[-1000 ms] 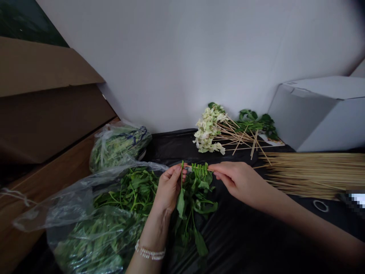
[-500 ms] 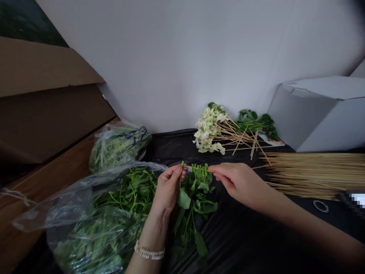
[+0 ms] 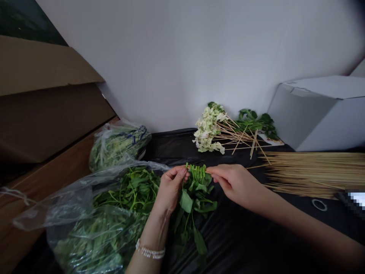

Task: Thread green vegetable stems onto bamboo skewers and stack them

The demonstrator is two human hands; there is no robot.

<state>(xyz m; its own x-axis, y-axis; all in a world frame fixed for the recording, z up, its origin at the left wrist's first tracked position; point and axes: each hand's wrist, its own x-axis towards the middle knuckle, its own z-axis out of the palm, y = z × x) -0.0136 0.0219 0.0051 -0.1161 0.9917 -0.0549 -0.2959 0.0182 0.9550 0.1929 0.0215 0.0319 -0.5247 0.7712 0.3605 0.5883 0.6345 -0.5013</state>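
Note:
My left hand (image 3: 171, 186), with a beaded bracelet on its wrist, pinches a green stem at the left end of a row of threaded stems. My right hand (image 3: 235, 180) is closed round a thin wooden skewer (image 3: 255, 167) whose long end sticks out behind it to the right. Between the two hands several leafy green stems (image 3: 198, 171) sit side by side on the skewer, their leaves hanging down. Left of my left hand, an open clear bag (image 3: 68, 207) holds loose leafy greens (image 3: 137, 190).
Skewered pale leaves (image 3: 209, 127) and skewered dark greens (image 3: 268, 123) lie by the wall. Bare skewers (image 3: 313, 173) are at right, near a ring (image 3: 319, 204) and white box (image 3: 316, 110). A tied bag of greens (image 3: 118, 144) and cardboard box (image 3: 48, 68) stand left.
My left hand has moved slightly right, bringing its stem closer to the row on the skewer. My right hand and the threaded row have shifted slightly left.

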